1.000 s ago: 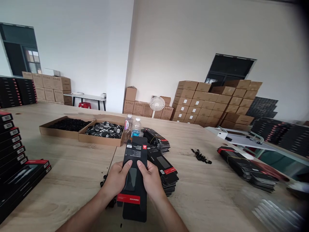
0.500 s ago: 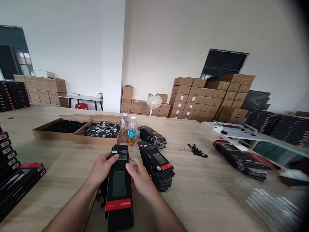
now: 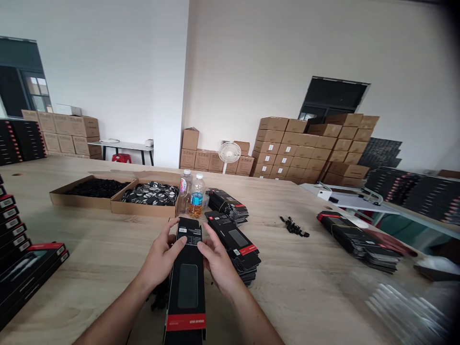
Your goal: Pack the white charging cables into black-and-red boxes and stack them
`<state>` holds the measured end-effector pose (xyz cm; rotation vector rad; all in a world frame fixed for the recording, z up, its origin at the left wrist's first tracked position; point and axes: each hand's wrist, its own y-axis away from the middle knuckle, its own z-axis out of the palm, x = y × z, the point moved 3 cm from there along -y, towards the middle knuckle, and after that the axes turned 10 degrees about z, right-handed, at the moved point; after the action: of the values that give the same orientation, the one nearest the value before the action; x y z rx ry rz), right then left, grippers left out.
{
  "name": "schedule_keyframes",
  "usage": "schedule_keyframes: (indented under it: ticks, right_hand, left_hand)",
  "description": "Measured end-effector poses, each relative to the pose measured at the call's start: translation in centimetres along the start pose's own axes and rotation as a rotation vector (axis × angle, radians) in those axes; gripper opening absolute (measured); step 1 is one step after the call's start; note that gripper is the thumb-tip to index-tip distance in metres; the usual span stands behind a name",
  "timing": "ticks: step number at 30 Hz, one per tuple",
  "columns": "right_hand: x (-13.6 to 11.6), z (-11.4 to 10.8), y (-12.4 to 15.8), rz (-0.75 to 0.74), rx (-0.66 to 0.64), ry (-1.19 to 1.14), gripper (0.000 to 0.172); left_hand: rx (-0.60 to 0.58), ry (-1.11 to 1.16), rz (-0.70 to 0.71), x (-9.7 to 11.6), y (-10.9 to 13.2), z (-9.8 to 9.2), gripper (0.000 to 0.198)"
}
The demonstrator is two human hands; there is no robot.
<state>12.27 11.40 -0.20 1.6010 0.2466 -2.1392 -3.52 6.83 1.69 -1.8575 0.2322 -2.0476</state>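
Note:
A long black carton with a dark window and a red band near its close end lies lengthwise between my hands above the wooden table. My left hand grips its left side with the thumb on the white label at the far end. My right hand holds the right side, fingers curled on the edge. Just to the right lies a fanned stack of flat black cartons. Small dark parts lie under my left wrist.
Two bottles stand by two shallow cardboard trays of black parts. Black carton stacks sit at the left edge and on the right. A small heap of black pieces lies mid-table. Brown boxes are stacked along the wall.
The carton was held upright with a flap raised; the flap has been folded down and the carton now lies flatter, its far end closed, with both hands moved toward that end.

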Motion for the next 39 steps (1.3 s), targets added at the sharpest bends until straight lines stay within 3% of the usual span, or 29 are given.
schedule_keyframes:
  ticks: [5,9,16,23,29,35,39]
  right_hand:
    - [0.1,0.5,-0.1,0.006,-0.054,0.013,0.052]
    - [0.7,0.2,-0.8,0.021,-0.001,-0.006,0.027]
    - [0.3,-1.7,-1.3,-0.084,0.173,0.06,0.042]
    - [-0.9,-2.2,-0.8,-0.185,0.159,0.155,0.028]
    - [-0.5,-2.0,-0.7,-0.066,0.099,0.043,0.042]
    - [-0.3,-1.8,-0.4,0.084,0.011,-0.004,0.039]
    - [-0.7,-1.9,-0.3,0.039,0.016,0.04,0.035]
  left_hand:
    - [0.01,-0.001,0.041,0.4,0.2,0.1,0.047]
    - [-0.063,0.023,0.023,0.2,0.2,0.4,0.037]
    - [-0.222,0.031,-0.014,0.4,0.2,0.7,0.028]
    - [-0.302,0.011,-0.024,0.0,0.4,0.7,0.027]
    - [-0.362,-0.079,0.035,0.2,0.8,1.1,0.028]
    - [-0.362,-0.162,0.052,-0.3,1.1,1.0,0.037]
    - [-0.344,-0.19,0.06,-0.8,1.1,1.0,0.047]
